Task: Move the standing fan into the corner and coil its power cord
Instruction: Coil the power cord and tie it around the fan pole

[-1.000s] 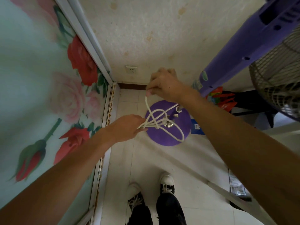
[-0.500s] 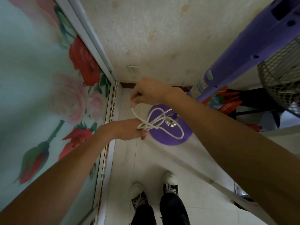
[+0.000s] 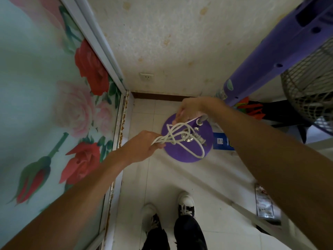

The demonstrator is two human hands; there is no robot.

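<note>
The purple standing fan stands in the corner; its round base [image 3: 182, 153] lies on the floor tiles, its purple column [image 3: 281, 51] rises at upper right beside the wire grille [image 3: 310, 91]. The white power cord [image 3: 189, 139] hangs in several loops above the base. My left hand [image 3: 144, 147] is shut on the gathered loops at their left end. My right hand [image 3: 191, 110] pinches a strand of the same cord higher up, just above the base's far edge. The cord's plug is hidden.
A floral-printed glass door [image 3: 54, 114] with a metal frame runs along the left. A wall socket [image 3: 146, 77] sits on the stained back wall. Red and orange items [image 3: 250, 110] and a blue box [image 3: 222, 141] lie right of the base. My shoes [image 3: 185, 202] stand below.
My right hand has swung from left back to the right and lower, carrying the cord over the base. The left hand keeps its hold on the bundle, which now has more loops.
</note>
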